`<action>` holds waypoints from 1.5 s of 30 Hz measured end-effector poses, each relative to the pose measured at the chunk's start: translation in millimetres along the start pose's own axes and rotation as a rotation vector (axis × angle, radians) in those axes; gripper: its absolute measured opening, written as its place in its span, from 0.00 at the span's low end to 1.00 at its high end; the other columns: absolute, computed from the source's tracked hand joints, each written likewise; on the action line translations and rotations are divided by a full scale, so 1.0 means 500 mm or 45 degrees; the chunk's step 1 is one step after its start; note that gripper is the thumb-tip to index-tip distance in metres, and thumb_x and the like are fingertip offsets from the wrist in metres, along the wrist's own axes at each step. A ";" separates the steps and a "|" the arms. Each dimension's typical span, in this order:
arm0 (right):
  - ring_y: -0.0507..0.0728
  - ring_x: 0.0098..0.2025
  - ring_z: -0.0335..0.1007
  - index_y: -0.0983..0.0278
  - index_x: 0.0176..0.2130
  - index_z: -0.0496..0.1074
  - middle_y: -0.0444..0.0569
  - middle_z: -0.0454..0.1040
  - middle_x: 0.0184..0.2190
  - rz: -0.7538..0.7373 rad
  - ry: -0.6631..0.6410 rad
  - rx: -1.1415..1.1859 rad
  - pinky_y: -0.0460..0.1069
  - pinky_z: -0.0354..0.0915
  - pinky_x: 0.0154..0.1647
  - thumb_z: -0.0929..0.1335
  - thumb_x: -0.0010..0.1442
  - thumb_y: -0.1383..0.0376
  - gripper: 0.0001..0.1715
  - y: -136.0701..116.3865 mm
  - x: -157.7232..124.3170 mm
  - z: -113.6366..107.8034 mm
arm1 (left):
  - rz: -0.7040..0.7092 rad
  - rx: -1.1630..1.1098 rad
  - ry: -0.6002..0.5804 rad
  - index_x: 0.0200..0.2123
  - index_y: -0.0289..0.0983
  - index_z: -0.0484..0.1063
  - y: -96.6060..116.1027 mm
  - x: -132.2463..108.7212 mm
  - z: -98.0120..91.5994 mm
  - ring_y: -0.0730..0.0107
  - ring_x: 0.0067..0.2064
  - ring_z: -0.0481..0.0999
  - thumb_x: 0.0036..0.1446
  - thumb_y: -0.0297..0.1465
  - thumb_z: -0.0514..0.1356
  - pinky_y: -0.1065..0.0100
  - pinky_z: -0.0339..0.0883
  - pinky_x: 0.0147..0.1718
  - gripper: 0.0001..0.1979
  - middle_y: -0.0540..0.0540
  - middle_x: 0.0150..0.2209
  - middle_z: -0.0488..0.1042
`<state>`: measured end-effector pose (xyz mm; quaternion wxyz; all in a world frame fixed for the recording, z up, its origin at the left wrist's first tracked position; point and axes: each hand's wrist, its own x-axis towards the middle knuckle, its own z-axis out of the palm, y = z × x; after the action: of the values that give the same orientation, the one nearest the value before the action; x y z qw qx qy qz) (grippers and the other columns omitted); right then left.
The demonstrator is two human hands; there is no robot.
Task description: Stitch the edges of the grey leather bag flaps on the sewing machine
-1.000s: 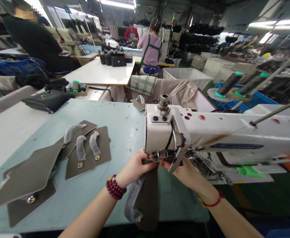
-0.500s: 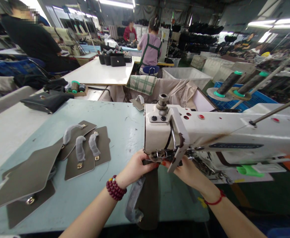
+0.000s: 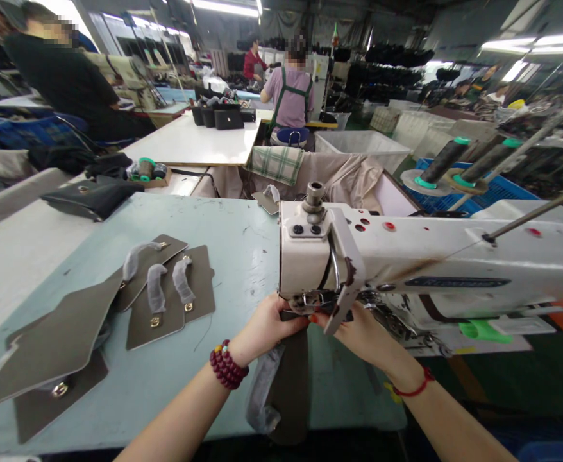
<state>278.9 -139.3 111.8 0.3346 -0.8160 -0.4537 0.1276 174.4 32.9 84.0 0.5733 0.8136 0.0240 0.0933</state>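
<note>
Under the head of a white sewing machine point(image 3: 382, 256) lies a grey-brown bag panel point(image 3: 288, 391), its near end hanging toward the table's front edge. A plastic-wrapped handle point(image 3: 262, 391) with metal fittings is fixed along its left side. My left hand point(image 3: 279, 321) grips the panel's far part, thumb on top, just left of the needle area. My right hand point(image 3: 351, 327) is closed at the panel's right side, thumb and fingertips close to the left thumb; the machine's lever partly covers it. The needle and the stitched edge are hidden behind the machine head.
Several similar panels point(image 3: 166, 314) with wrapped handles overlap on the blue-green table point(image 3: 233, 256) at left. One more panel point(image 3: 266, 200) lies behind the machine. A black bag point(image 3: 89, 196) sits at far left. Thread cones point(image 3: 442, 163) stand at right. Co-workers sit at tables beyond.
The panel's near end and its wrapped handle have shifted slightly to the right. My left wrist has moved a little right; both hands keep their grip near the machine head.
</note>
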 end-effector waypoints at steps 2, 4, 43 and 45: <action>0.60 0.40 0.76 0.63 0.37 0.77 0.49 0.80 0.36 -0.012 0.008 0.004 0.50 0.70 0.41 0.69 0.59 0.65 0.06 0.002 0.000 0.001 | -0.016 -0.031 -0.016 0.38 0.38 0.79 0.001 0.001 0.000 0.62 0.48 0.76 0.53 0.28 0.63 0.66 0.66 0.49 0.09 0.50 0.45 0.79; 0.60 0.40 0.76 0.62 0.37 0.77 0.49 0.80 0.36 -0.023 0.027 0.005 0.49 0.70 0.41 0.69 0.59 0.65 0.06 0.006 0.000 0.005 | -0.027 -0.054 -0.035 0.38 0.38 0.79 0.001 0.001 0.000 0.62 0.47 0.76 0.53 0.28 0.62 0.67 0.66 0.49 0.09 0.50 0.45 0.79; 0.69 0.53 0.65 0.65 0.48 0.73 0.58 0.72 0.50 0.367 0.293 -0.261 0.62 0.59 0.53 0.60 0.64 0.59 0.20 0.108 -0.183 0.194 | -0.296 -0.091 0.266 0.44 0.39 0.77 -0.062 -0.062 -0.118 0.61 0.47 0.75 0.56 0.39 0.61 0.64 0.66 0.46 0.15 0.45 0.45 0.79; 0.64 0.48 0.70 0.65 0.46 0.73 0.56 0.76 0.44 0.365 0.164 0.176 0.57 0.63 0.51 0.59 0.66 0.57 0.20 0.064 -0.175 0.213 | -0.322 -0.099 0.256 0.44 0.38 0.77 -0.061 -0.060 -0.120 0.60 0.46 0.76 0.56 0.40 0.61 0.64 0.68 0.45 0.16 0.45 0.45 0.79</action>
<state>196.9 -177.2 3.3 0.3967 -0.8539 -0.3005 0.1521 136.4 94.8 71.0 0.6063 0.7679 0.1797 0.1023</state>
